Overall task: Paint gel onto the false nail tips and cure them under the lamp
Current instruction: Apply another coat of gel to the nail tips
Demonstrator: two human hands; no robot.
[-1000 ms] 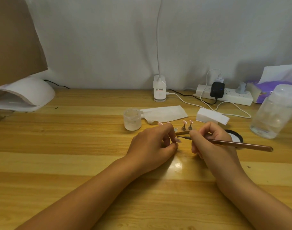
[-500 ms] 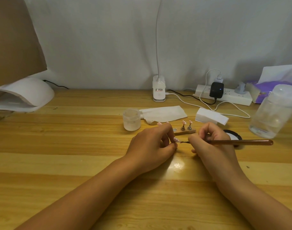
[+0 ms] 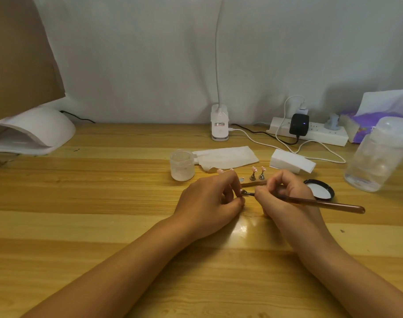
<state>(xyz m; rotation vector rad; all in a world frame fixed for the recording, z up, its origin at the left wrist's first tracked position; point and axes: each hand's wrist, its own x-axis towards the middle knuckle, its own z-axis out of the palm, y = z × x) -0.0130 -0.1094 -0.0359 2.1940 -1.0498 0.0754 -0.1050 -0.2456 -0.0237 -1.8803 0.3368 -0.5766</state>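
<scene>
– Painting is the step in hand, I judge. Your left hand (image 3: 209, 198) pinches one small nail tip (image 3: 243, 192) between the thumb and the curled fingers, a little right of the middle of the frame.
– And your right hand (image 3: 287, 196) grips the brush (image 3: 322, 203) like a pen, with the fingers closed round the handle. The bristle end is at the tip, but whether it touches I cannot tell. It is too small to see.
– Which way does the brush lie?
– Its long axis runs almost level across the frame. The bristles point left, toward your left hand, and the handle end goes out to the right and a little lower.
– Two other tips (image 3: 257, 171) stand on small holders just behind your hands. A small jar (image 3: 182, 166) is to the left of them.
– The next move, I think, calls for a short, light stroke along the tip while your left hand keeps it steady. The curing lamp (image 3: 35, 131) stands at the left edge of the frame, well apart from your hands, so you must carry the tip there for curing.
</scene>
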